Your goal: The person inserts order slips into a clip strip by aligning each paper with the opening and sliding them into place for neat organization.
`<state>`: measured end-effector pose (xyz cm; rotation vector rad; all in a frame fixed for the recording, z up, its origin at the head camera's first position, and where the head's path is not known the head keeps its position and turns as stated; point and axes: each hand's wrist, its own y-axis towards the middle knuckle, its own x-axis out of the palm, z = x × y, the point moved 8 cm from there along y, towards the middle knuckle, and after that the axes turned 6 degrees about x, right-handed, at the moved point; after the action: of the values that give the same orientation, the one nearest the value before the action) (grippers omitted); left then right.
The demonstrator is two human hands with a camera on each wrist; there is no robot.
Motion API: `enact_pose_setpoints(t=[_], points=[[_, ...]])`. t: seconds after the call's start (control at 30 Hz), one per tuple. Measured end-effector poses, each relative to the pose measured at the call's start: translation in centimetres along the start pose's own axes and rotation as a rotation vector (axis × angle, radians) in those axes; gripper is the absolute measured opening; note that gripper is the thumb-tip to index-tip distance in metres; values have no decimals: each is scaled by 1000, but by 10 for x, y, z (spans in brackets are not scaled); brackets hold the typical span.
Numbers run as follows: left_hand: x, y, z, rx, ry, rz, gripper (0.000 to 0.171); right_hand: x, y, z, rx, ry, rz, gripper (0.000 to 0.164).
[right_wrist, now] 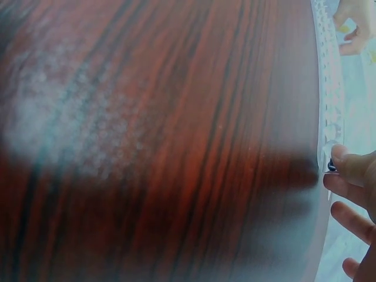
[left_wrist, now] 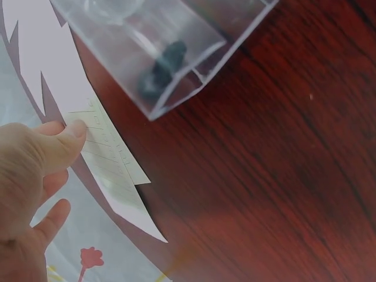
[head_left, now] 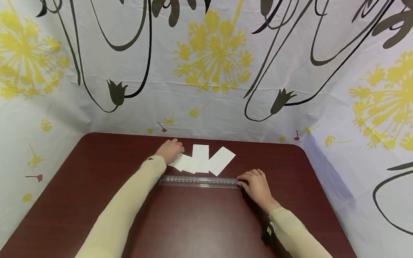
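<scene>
Several white paper cards (head_left: 200, 156) lie partly overlapping near the table's far edge. My left hand (head_left: 170, 151) pinches a card with ruled lines (left_wrist: 108, 155) at the left of the group, thumb on top. In front of the cards lies a long, narrow clear plastic case (head_left: 201, 181) with a row of round bumps. In the left wrist view a dark piece (left_wrist: 161, 70) shows through its left end. My right hand (head_left: 258, 186) is at the case's right end, where thumb and forefinger pinch a small dark piece (right_wrist: 332, 165); its kind is too small to tell.
A tilted white card (head_left: 221, 161) is the rightmost of the group. The dark red wooden table (head_left: 192, 224) has rounded far corners. Patterned white cloth (head_left: 207, 113) hangs behind it and along both sides.
</scene>
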<state>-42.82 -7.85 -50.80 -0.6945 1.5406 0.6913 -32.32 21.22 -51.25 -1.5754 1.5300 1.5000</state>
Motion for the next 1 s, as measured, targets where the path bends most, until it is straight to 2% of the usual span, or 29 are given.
enact_pose_setpoints(t=[0.8, 1.0], points=[[-1, -1, 1, 4, -21, -3, 29, 0, 0, 1, 12, 15, 6, 15], [2, 1, 0, 10, -23, -5, 29, -1, -2, 0, 13, 24, 8, 15]])
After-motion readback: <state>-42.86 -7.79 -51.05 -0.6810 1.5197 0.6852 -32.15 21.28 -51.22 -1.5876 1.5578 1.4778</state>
